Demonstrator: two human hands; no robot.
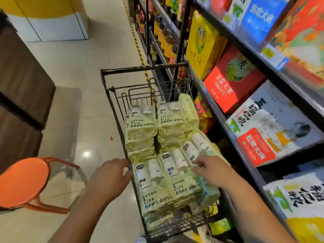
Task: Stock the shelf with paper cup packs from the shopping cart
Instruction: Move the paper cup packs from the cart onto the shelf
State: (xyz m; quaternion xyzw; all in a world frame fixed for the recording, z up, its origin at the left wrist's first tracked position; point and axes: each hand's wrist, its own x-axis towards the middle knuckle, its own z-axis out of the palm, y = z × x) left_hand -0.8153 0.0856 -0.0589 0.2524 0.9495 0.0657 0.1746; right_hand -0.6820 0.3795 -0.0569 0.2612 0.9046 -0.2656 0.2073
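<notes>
Our right hand [208, 170] lies spread and unclenched on the nearest paper cup pack [182, 181], touching but not gripping it. Its long axis runs away from us. Our left hand [112, 174], also released, sits at the shopping cart [114, 109] rim. The shelf [219, 116] lies to our right.

You're in a store aisle: glossy beige tile floor [98, 50] with a ceiling-light glare at lower centre. Orange round stool [24, 181] lower left, brown wooden counter [21, 88] along the left edge, white-and-yellow pillar [49, 18] upper left. Yellow-black hazard tape [136, 44] runs beside the racks.
</notes>
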